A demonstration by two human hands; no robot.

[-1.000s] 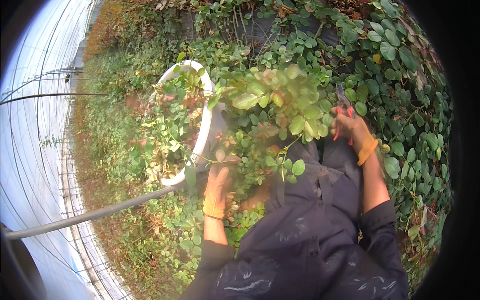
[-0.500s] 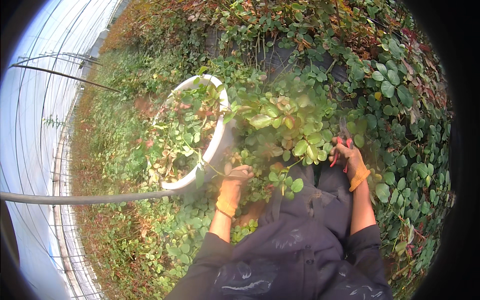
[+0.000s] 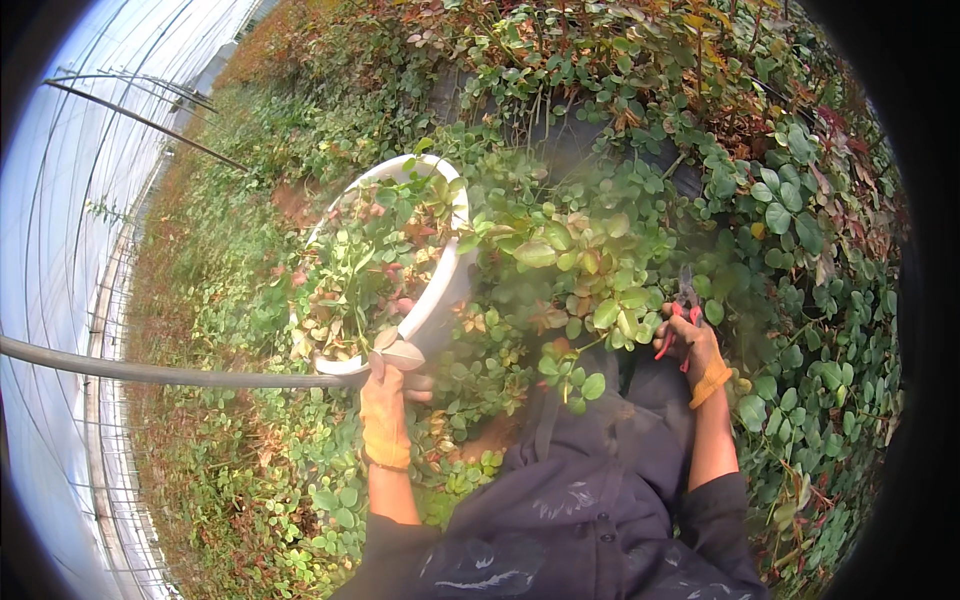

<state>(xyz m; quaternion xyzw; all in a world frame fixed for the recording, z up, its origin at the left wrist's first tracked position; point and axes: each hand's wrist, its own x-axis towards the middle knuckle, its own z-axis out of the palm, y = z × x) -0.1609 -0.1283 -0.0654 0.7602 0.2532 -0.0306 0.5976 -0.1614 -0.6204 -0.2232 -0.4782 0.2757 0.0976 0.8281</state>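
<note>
My left hand, in an orange work glove, is closed on a leafy cutting just off the near rim of a white bucket. Pale leaves of that cutting stick up past my fingers. Leafy clippings, green with some pink and brown, fill the bucket. In my gloved right hand is a pair of red-handled pruning shears, blades pointing away from me. Their tips stand among green leaves, and whether the blades are fully closed is hard to see. A leafy shoot hangs over my lap between the hands.
Dense rose-like foliage surrounds me on both sides and ahead. A grey pipe runs in from the left to the bucket's near edge. Dark sheeting shows beyond the bucket. Translucent greenhouse film rises at far left.
My left hand has moved left with the cutting, from beside the bucket to its near rim. My right hand keeps the shears and has shifted only slightly; the view has turned a little.
</note>
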